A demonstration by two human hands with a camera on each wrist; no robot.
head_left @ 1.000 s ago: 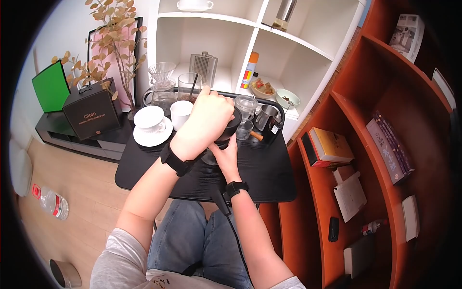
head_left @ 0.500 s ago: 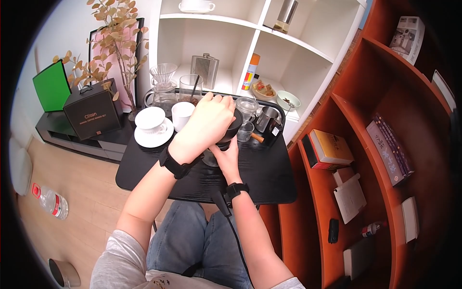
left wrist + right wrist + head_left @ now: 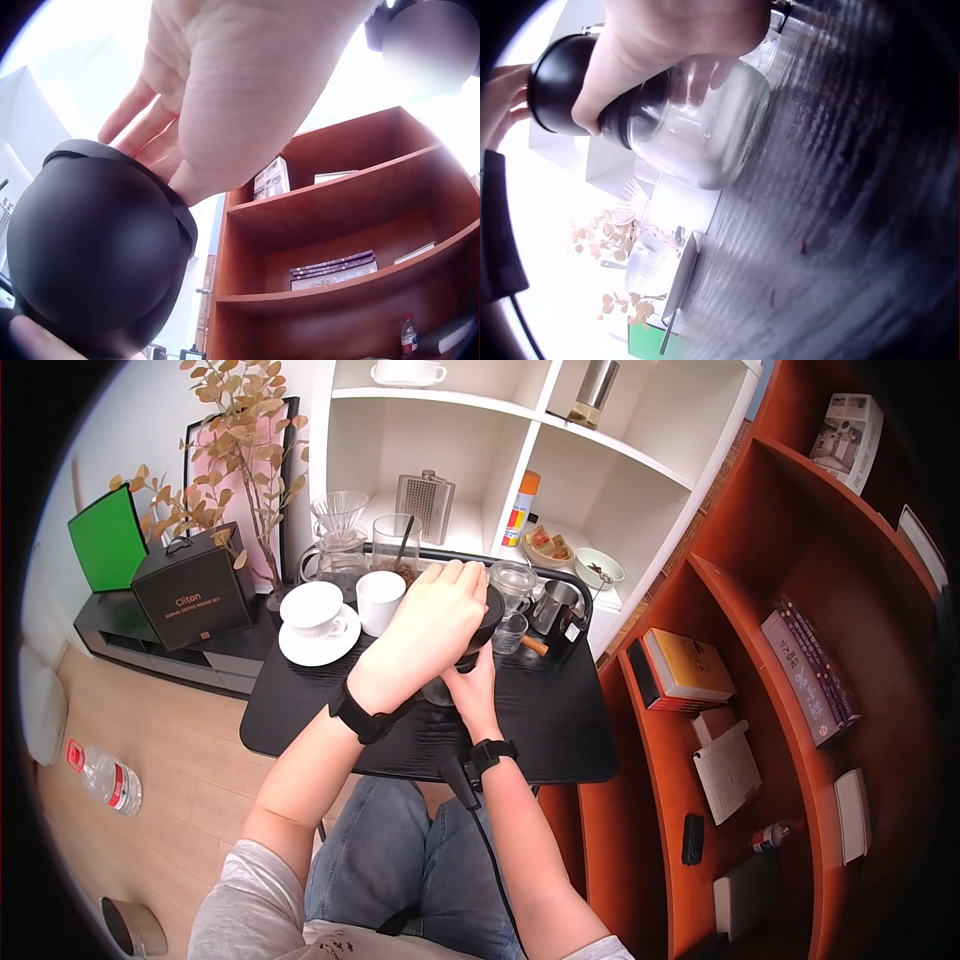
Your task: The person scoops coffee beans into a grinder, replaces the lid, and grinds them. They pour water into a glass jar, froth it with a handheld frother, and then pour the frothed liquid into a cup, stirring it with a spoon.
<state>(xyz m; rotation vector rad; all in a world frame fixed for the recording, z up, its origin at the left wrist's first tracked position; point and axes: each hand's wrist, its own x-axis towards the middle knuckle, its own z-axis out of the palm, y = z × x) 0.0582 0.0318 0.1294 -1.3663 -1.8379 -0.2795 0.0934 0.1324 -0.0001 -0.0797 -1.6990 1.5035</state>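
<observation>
A coffee grinder with a black upper body and a clear glass jar stands on the black table. My left hand lies over its top, fingers bent around the rim of the black lid. Lower down, my right hand grips the grinder's neck, its thumb against the black part. In the head view the hands cover much of the grinder. Left of it stand a white mug and a white cup on a saucer.
Along the table's back are a glass server, a tumbler with a dark stick, a small wooden-handled glass pitcher and a metal pitcher. A white shelf rises behind; a brown bookcase stands to the right.
My left hand has turned slightly on the grinder's top, its wrist shifting a little toward me. My right hand keeps its grip on the neck. The view has shifted slightly.
</observation>
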